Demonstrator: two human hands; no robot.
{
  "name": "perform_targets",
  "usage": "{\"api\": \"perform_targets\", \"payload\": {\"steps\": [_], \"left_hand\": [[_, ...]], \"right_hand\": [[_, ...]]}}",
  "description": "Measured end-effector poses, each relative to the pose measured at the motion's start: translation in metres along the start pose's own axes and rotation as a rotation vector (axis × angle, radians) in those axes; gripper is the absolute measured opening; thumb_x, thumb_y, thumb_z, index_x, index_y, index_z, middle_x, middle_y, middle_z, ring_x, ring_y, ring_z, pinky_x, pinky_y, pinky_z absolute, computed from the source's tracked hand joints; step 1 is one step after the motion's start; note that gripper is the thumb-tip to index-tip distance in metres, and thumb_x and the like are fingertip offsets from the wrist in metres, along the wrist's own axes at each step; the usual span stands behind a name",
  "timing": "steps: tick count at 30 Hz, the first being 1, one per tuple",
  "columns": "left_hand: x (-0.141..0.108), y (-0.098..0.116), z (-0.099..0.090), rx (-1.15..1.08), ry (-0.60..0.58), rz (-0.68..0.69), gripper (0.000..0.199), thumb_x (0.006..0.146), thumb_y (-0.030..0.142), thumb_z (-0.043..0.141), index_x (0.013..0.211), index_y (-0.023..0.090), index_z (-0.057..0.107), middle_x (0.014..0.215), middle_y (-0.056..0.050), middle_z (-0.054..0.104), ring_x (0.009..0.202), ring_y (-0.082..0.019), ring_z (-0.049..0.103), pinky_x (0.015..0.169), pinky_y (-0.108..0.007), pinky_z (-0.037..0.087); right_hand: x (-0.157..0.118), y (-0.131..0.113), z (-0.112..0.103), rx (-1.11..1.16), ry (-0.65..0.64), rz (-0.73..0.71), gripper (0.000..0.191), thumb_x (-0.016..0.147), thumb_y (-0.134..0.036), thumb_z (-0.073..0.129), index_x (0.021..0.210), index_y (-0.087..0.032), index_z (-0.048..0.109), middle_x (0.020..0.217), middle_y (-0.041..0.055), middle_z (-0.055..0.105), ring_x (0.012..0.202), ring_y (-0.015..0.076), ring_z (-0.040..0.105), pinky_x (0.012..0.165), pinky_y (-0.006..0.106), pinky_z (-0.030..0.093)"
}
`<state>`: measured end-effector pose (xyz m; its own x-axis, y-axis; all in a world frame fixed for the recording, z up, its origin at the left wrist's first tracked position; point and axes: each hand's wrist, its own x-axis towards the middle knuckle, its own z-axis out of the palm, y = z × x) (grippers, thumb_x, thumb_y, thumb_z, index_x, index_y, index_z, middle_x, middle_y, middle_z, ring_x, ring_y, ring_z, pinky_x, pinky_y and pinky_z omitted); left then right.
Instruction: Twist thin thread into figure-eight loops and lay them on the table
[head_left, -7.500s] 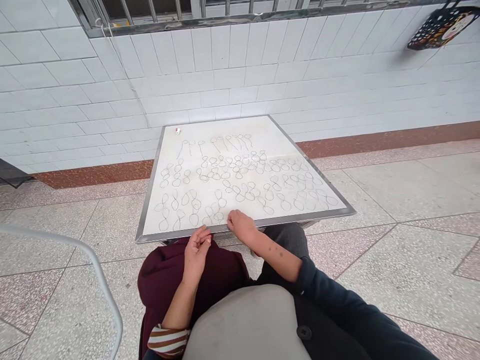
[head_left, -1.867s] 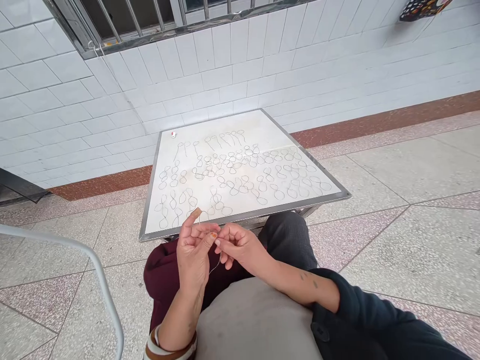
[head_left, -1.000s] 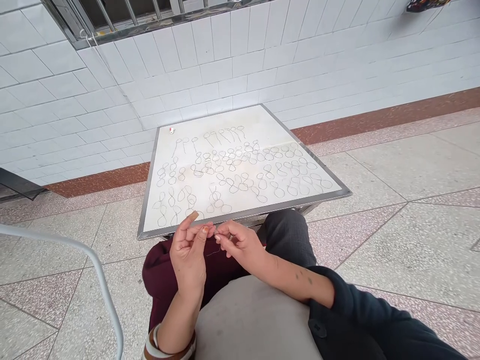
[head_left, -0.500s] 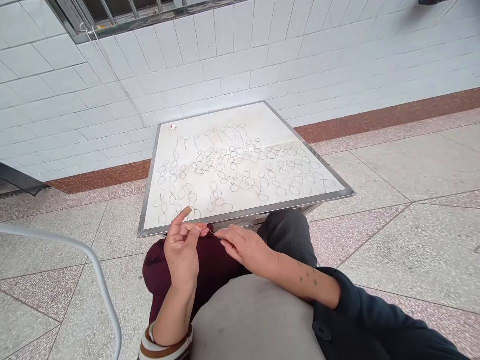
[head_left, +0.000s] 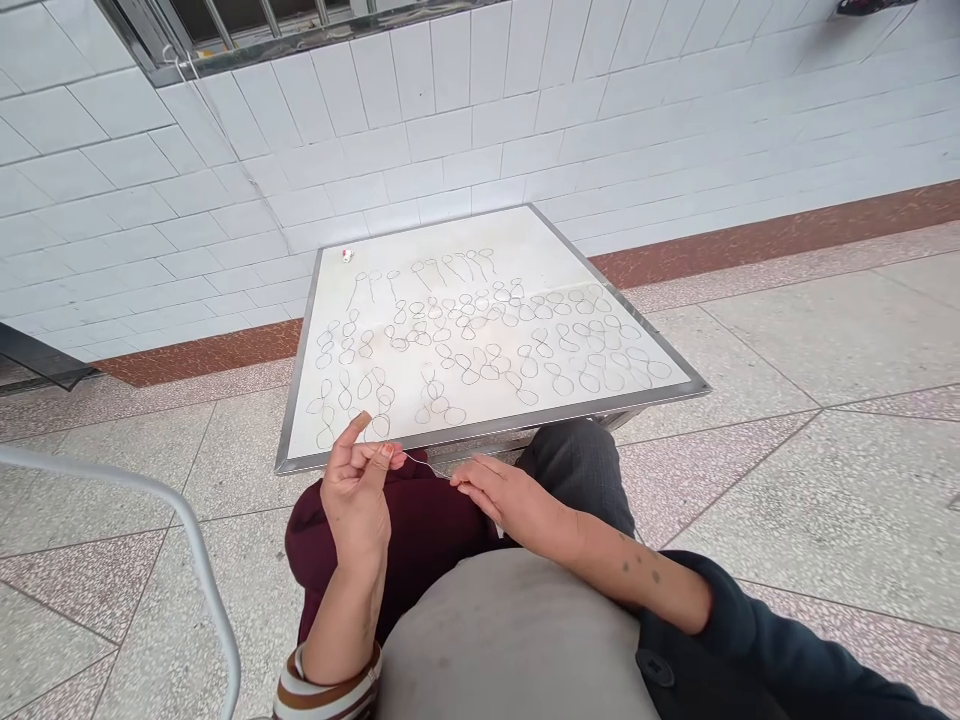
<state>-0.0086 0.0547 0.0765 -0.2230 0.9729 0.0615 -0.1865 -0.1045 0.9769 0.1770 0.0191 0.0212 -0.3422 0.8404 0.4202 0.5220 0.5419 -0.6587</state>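
Note:
Between my hands runs a thin piece of wire (head_left: 426, 462), slightly curved, in front of the table's near edge. My left hand (head_left: 358, 490) pinches one end between thumb and fingers, with the index finger raised. My right hand (head_left: 510, 498) is closed on the other end, palm down, its fingertips partly hidden. On the white table (head_left: 420, 232) lie many thin wire pieces bent into figure-eight loops (head_left: 590, 378). Toward the back sits a row of wires with a single loop and a straight tail (head_left: 448, 262).
A small white and red object (head_left: 347, 256) lies at the table's far left corner. The tabletop has a grey metal rim (head_left: 495, 428). A pale curved tube (head_left: 196, 540) stands to my left. Behind the table rises a white tiled wall (head_left: 450, 130) with a barred window.
My hands have moved apart, the right one to the right and slightly down, the left one slightly left. More of the wire shows between them.

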Motion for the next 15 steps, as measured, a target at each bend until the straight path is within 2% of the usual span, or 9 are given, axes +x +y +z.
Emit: {"api": "perform_targets", "payload": {"steps": [3,5,10,15], "left_hand": [[-0.004,-0.004,0.006,-0.026,-0.035,-0.038,0.054,0.076,0.024,0.075,0.128,0.018,0.058,0.067,0.004,0.066,0.071,-0.012,0.068,0.086,-0.03,0.052],[-0.008,-0.007,0.01,-0.064,-0.067,-0.07,0.057,0.077,0.024,0.075,0.13,0.019,0.055,0.068,0.004,0.066,0.07,-0.012,0.067,0.083,-0.03,0.053],[-0.013,-0.009,0.016,-0.131,-0.098,-0.13,0.059,0.077,0.024,0.075,0.132,0.021,0.053,0.069,0.004,0.067,0.071,-0.012,0.066,0.076,-0.026,0.052],[-0.012,-0.01,0.013,-0.1,-0.082,-0.14,0.057,0.077,0.025,0.075,0.13,0.02,0.055,0.07,0.003,0.068,0.075,-0.012,0.066,0.073,-0.023,0.051]], "right_hand": [[0.007,-0.005,-0.004,-0.031,0.127,0.07,0.018,0.098,-0.03,0.047,0.11,-0.021,0.058,0.09,0.0074,0.063,0.085,0.0206,0.06,0.076,0.037,0.054],[0.015,-0.012,-0.004,-0.051,0.205,0.059,0.024,0.095,-0.034,0.054,0.115,-0.021,0.057,0.093,0.0086,0.063,0.088,0.0223,0.06,0.078,0.039,0.054],[0.029,-0.019,0.009,-0.004,0.242,0.004,0.018,0.096,-0.021,0.05,0.111,-0.024,0.06,0.093,0.0058,0.067,0.085,0.0188,0.06,0.076,0.033,0.053],[0.028,-0.012,0.016,0.017,0.268,-0.061,0.03,0.096,-0.013,0.045,0.119,-0.025,0.058,0.1,0.0062,0.065,0.091,0.0172,0.061,0.08,0.032,0.053]]}}
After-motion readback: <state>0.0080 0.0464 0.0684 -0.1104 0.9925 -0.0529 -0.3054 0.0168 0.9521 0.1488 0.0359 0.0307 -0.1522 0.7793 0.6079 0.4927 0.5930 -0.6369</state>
